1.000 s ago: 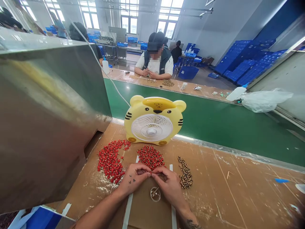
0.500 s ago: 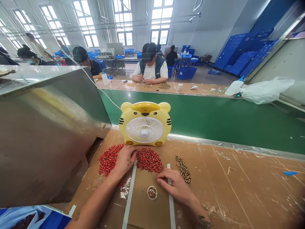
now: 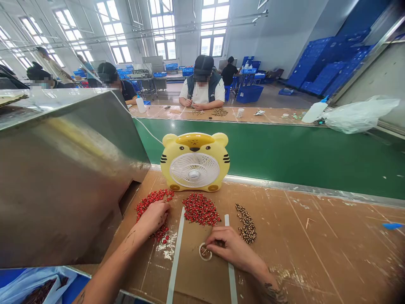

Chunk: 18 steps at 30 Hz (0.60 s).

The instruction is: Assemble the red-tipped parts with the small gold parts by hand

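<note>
My left hand (image 3: 155, 216) rests on the left pile of small red pieces (image 3: 150, 201), its fingers curled together and the fingertips partly hidden. What it holds, if anything, does not show. My right hand (image 3: 232, 245) has thumb and forefinger pinched together over the rim of a small round clear dish (image 3: 201, 256). Thin pale bits lie in the dish, and whatever is between the fingertips is too small to make out. Just beyond the dish sits a second pile of red and dark pieces (image 3: 200, 209). Right of my right hand lies a curved pile of gold-and-black pieces (image 3: 246, 223).
A yellow tiger-faced fan (image 3: 194, 162) stands behind the piles. A large metal box (image 3: 69, 181) closes off the left side. Pale tape strips (image 3: 232, 278) mark the brown worktop. Across a green divider (image 3: 284, 147), a person (image 3: 202, 86) works at another bench.
My left hand has moved left and toward me, from between the red piles onto the left one. My right hand's fingers have come to the dish and pinched closed.
</note>
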Motion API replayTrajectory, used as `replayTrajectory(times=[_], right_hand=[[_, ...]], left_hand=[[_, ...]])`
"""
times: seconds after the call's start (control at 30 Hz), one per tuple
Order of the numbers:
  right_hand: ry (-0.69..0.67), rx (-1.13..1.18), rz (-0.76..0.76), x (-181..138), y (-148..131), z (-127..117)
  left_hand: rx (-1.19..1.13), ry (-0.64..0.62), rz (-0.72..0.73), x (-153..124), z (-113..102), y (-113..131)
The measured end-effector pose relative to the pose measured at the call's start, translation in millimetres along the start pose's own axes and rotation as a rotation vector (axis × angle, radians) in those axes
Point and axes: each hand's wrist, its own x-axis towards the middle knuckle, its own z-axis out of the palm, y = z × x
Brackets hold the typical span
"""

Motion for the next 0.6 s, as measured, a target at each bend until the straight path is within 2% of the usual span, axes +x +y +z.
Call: replayTrajectory(times=[0.27,0.33,0.4,0.47,0.53,0.6], right_hand=[[0.05,-0.044,0.038,0,4,-1],[0.056,-0.06,0.006,1,3,0],[0.047,-0.092,-0.07,1,-1,1],[0.019,-0.156,-0.156,0,-7,1],[-0.011,-0.248,-0.212,-2,-12,1],[-0.013,-0.316,-0.235,-5,-14,2]], left_hand=[[-0.032,0.011,0.055,1,-7,7],[-0.115,0.055,0.073,-2,-7,10],[-0.393,0.138,0.038,-4,-4,18],[-0.847,0.188,-0.041,-5,4,30],[-1.238,0.158,-0.089,-4,15,44],[-1.476,0.108,-0.127,-3,26,58]])
